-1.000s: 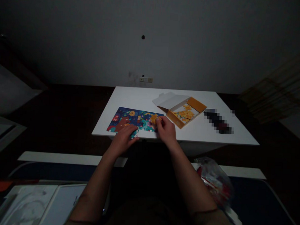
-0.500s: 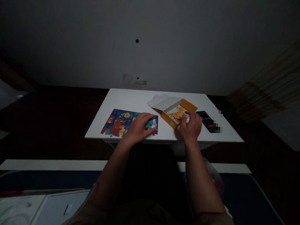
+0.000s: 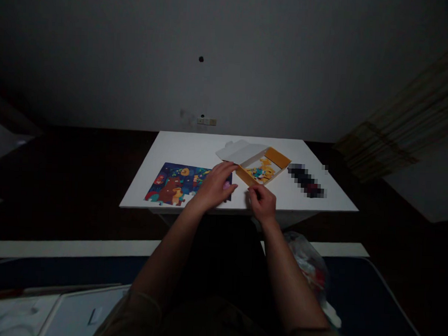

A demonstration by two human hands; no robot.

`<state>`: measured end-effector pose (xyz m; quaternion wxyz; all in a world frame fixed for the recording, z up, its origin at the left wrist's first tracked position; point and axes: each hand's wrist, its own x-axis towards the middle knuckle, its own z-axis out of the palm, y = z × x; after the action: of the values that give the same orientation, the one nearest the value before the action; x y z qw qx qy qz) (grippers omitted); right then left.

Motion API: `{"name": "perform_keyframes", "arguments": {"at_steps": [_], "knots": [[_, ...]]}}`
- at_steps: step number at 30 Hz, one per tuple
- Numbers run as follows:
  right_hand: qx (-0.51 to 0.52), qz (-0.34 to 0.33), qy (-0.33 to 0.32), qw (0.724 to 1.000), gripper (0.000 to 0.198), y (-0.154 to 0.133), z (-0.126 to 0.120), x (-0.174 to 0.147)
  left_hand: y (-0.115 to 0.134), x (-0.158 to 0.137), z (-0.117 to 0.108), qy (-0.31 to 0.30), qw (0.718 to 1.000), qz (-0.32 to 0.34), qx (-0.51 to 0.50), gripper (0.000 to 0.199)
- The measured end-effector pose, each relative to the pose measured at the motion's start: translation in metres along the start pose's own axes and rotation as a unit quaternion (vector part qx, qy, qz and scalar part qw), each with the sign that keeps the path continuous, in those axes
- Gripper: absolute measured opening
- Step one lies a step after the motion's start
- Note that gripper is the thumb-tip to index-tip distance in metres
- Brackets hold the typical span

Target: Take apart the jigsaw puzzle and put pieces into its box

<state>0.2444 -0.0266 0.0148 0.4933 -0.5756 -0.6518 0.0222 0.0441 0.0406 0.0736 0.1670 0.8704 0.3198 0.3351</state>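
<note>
A colourful jigsaw puzzle (image 3: 175,183) lies flat near the front left of a white table (image 3: 195,144). My left hand (image 3: 216,183) rests palm down on the puzzle's right end, fingers spread. My right hand (image 3: 262,201) sits on the table just right of the puzzle and in front of an open orange box (image 3: 263,168) that holds several loose pieces. Its fingers are curled together; whether a piece is pinched in them is too dark to tell.
A dark blurred-out object (image 3: 305,180) lies right of the box. The box's white lid flap (image 3: 239,150) is folded open behind it. A crinkled plastic bag (image 3: 309,266) sits by my right forearm. White flat items (image 3: 35,313) lie at the lower left.
My right hand drew back from the orange box to the table in front of it. My left hand stayed on the puzzle's right end. The view shifted slightly.
</note>
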Motion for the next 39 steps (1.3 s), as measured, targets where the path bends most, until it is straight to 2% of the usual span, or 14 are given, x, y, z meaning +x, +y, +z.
{"name": "perform_keyframes", "arguments": {"at_steps": [5, 7, 10, 13, 16, 21, 26, 31, 33, 35, 37, 39], "knots": [[-0.011, -0.064, -0.002, 0.998, 0.010, -0.002, 0.007, -0.014, -0.020, -0.095, -0.060, 0.004, 0.988, -0.124, 0.089, 0.047], [-0.013, -0.083, -0.035, 0.996, 0.011, -0.010, 0.013, -0.019, -0.031, -0.122, -0.075, 0.001, 0.984, -0.141, 0.106, 0.049], [-0.029, -0.099, -0.119, 0.988, 0.017, -0.037, 0.025, -0.021, -0.044, -0.143, -0.085, -0.033, 0.983, -0.136, 0.119, 0.058], [-0.040, -0.120, -0.192, 0.973, 0.027, -0.071, 0.038, -0.019, -0.048, -0.146, -0.083, -0.040, 0.982, -0.128, 0.136, 0.053], [-0.052, -0.117, -0.220, 0.967, 0.031, -0.091, 0.047, -0.016, -0.044, -0.142, -0.075, -0.033, 0.979, -0.133, 0.150, 0.041], [-0.060, -0.095, -0.211, 0.971, 0.030, -0.085, 0.049, -0.009, -0.035, -0.136, -0.066, -0.026, 0.977, -0.138, 0.163, 0.033], [-0.047, -0.102, -0.218, 0.969, 0.035, -0.083, 0.050, -0.004, -0.031, -0.126, -0.062, -0.026, 0.978, -0.137, 0.155, 0.030], [-0.004, -0.132, -0.233, 0.964, 0.038, -0.098, 0.070, 0.000, -0.031, -0.118, -0.060, -0.022, 0.984, -0.119, 0.129, 0.026], [0.007, -0.134, -0.242, 0.961, 0.029, -0.102, 0.081, 0.002, -0.033, -0.119, -0.061, -0.019, 0.985, -0.121, 0.121, 0.028], [0.012, -0.120, -0.239, 0.963, 0.023, -0.104, 0.089, 0.004, -0.034, -0.123, -0.065, -0.017, 0.985, -0.125, 0.116, 0.042], [0.014, -0.088, -0.217, 0.972, 0.023, -0.103, 0.093, 0.006, -0.035, -0.129, -0.070, -0.017, 0.985, -0.129, 0.111, 0.059], [0.021, -0.048, -0.181, 0.982, 0.025, -0.100, 0.092, 0.007, -0.036, -0.135, -0.075, -0.019, 0.985, -0.133, 0.106, 0.060]]}}
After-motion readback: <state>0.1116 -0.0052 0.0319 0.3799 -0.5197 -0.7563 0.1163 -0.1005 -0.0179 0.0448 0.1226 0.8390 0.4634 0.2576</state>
